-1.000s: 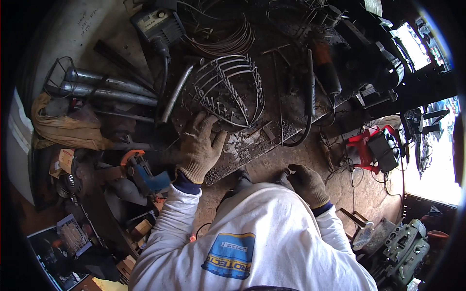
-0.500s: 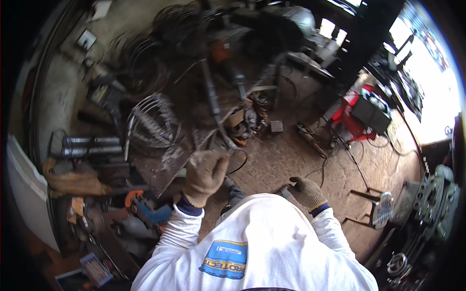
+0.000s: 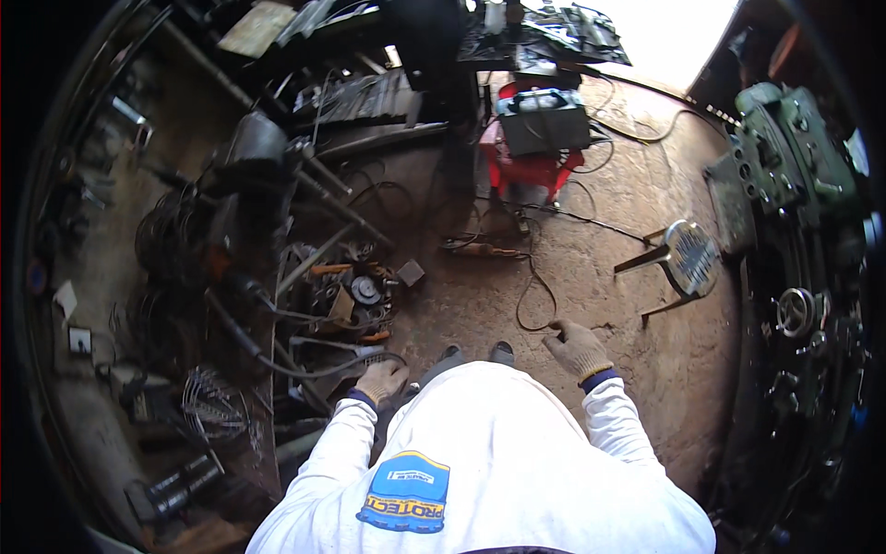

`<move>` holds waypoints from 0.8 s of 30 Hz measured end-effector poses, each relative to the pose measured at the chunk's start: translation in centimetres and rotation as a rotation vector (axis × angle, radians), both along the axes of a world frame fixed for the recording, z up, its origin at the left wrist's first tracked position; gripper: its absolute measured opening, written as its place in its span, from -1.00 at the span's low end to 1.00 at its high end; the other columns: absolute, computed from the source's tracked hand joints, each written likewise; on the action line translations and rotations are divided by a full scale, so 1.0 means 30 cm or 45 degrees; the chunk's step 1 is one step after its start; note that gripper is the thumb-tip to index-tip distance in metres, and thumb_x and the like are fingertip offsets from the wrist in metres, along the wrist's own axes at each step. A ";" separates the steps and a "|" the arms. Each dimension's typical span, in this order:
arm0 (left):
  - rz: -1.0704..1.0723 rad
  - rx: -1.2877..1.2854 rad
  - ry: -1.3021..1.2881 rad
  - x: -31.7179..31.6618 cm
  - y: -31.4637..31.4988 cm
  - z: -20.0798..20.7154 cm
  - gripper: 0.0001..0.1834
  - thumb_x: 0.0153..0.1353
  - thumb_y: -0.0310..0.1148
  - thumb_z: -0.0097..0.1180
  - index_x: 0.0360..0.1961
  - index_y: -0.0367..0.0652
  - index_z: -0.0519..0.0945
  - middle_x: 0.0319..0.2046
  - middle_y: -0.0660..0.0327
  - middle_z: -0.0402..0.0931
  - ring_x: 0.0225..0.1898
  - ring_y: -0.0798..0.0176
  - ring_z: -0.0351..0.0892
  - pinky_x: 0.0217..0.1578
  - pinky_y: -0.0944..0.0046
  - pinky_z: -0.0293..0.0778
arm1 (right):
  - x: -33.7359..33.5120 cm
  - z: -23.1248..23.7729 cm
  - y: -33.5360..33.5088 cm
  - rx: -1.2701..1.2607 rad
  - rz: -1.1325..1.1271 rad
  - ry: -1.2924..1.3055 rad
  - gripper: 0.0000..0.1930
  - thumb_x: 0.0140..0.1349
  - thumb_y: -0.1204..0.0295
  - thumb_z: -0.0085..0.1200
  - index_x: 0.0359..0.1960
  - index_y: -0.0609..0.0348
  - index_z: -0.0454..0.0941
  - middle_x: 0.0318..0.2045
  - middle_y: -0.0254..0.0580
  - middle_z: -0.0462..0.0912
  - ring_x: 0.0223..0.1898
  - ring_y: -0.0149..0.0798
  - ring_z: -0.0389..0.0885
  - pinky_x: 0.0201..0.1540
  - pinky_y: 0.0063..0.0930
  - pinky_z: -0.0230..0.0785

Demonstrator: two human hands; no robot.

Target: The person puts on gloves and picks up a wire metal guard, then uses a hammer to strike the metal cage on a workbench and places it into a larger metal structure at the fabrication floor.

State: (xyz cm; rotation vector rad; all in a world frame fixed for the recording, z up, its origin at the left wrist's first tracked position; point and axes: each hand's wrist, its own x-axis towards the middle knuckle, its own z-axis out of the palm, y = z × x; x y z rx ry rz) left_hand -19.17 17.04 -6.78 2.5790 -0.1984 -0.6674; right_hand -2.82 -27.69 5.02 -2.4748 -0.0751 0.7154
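My left hand [image 3: 380,382], in a tan knit glove, hangs low beside my body with its fingers curled in. Nothing shows in it. A dark hose [image 3: 318,373] curves past just beyond its fingertips; whether they touch cannot be made out. My right hand [image 3: 578,351], gloved alike, is held out over the brown floor. Its thumb and fingers are bent but apart, and I see nothing between them. Past it, a thin cable loop [image 3: 530,319] lies on the floor. Both my shoes [image 3: 501,352] peek out beneath the white shirt.
A metal stool [image 3: 692,258] stands to the right, before a green lathe-like machine [image 3: 794,157]. Ahead, a grey box [image 3: 544,127] rests on a red plastic stool [image 3: 526,171]. Tools and parts [image 3: 355,295] crowd the left side, with a wire frame [image 3: 214,403] farther left.
My view has swung to the right, bringing the machine and metal stool further in. My left hand has dropped lower, and my right hand has moved slightly up and away from my body.
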 end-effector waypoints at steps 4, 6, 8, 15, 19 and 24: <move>0.360 0.260 0.744 0.018 0.016 -0.088 -0.30 0.26 0.20 -0.04 0.09 -0.22 0.65 0.12 -0.22 0.55 0.24 -0.26 0.47 0.26 -0.05 0.38 | -0.090 -0.037 -0.072 -0.073 -0.083 0.124 -0.49 0.28 0.02 0.07 0.09 0.13 0.63 -0.05 0.13 0.71 0.04 0.10 0.67 0.13 -0.11 0.48; 0.244 0.241 0.811 -0.043 0.104 -0.222 -0.27 0.25 0.23 -0.06 0.10 -0.21 0.65 0.13 -0.25 0.54 0.27 -0.26 0.44 0.28 -0.05 0.35 | -0.102 -0.011 -0.064 -0.087 -0.066 0.227 -0.45 0.25 -0.02 0.10 0.11 0.12 0.62 -0.05 0.13 0.71 0.05 0.10 0.66 0.14 -0.11 0.47; 0.301 0.192 0.830 0.086 0.053 -0.198 -0.27 0.25 0.23 -0.07 0.08 -0.22 0.66 0.12 -0.25 0.54 0.24 -0.27 0.47 0.27 -0.06 0.35 | -0.106 -0.012 -0.070 -0.112 -0.140 0.316 -0.39 0.21 -0.07 0.14 0.14 0.12 0.60 -0.02 0.12 0.71 0.07 0.10 0.65 0.15 -0.12 0.46; 0.379 -0.036 0.423 0.486 0.036 -0.384 -0.32 0.25 0.18 0.00 0.09 -0.20 0.65 0.10 -0.26 0.55 0.19 -0.29 0.51 0.22 -0.08 0.42 | 0.183 -0.047 0.023 -0.223 -0.029 0.395 -0.32 0.23 -0.15 0.08 0.18 0.14 0.58 -0.02 0.12 0.71 0.07 0.10 0.66 0.16 -0.11 0.45; 0.484 -0.214 0.397 0.836 -0.006 -0.189 -0.43 0.28 0.07 0.07 0.08 -0.16 0.67 0.06 -0.19 0.61 0.17 -0.23 0.55 0.21 -0.02 0.45 | 0.434 0.030 0.073 -0.122 -0.096 0.175 -0.40 0.26 0.01 0.11 0.20 0.19 0.56 -0.04 0.12 0.72 0.03 0.10 0.68 0.13 -0.15 0.48; 0.514 -0.230 0.426 0.984 0.087 -0.177 -0.46 0.28 0.03 0.11 0.09 -0.16 0.67 0.04 -0.13 0.64 0.14 -0.13 0.60 0.18 0.05 0.47 | 0.601 0.090 0.101 -0.004 -0.327 0.060 -0.44 0.28 0.12 0.14 0.21 0.23 0.54 -0.02 0.10 0.71 0.02 0.05 0.69 0.12 -0.19 0.49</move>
